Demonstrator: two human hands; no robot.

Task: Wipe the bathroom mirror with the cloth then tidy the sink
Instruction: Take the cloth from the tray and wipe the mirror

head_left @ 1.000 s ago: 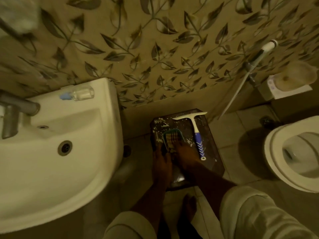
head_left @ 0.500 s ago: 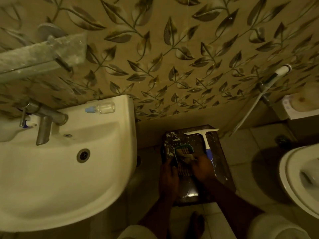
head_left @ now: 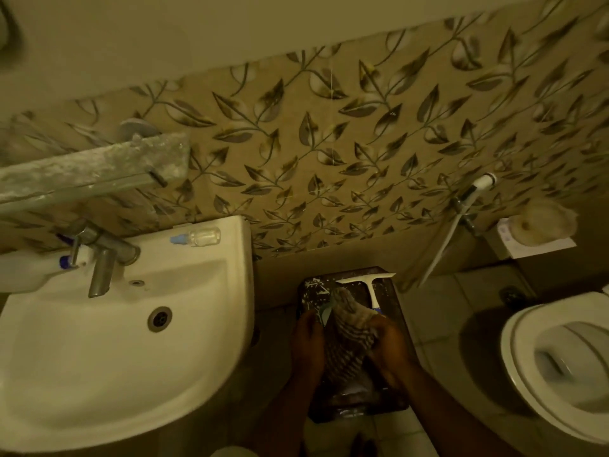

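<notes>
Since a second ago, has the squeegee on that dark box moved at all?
No. The squeegee lies across the far end of the dark box, blade toward the wall, as before. Only the camera shifted; the cloth now covers its handle.

I see a dim bathroom in yellowish light. The wall (head_left: 329,153) carries leaf-patterned tiles below a plain upper band. A pale tiled floor (head_left: 454,311) runs under a white toilet (head_left: 540,384) at the right. A bidet sprayer (head_left: 474,192) hangs on the wall near it, and a dusty glass shelf (head_left: 95,169) juts out at the left.
</notes>
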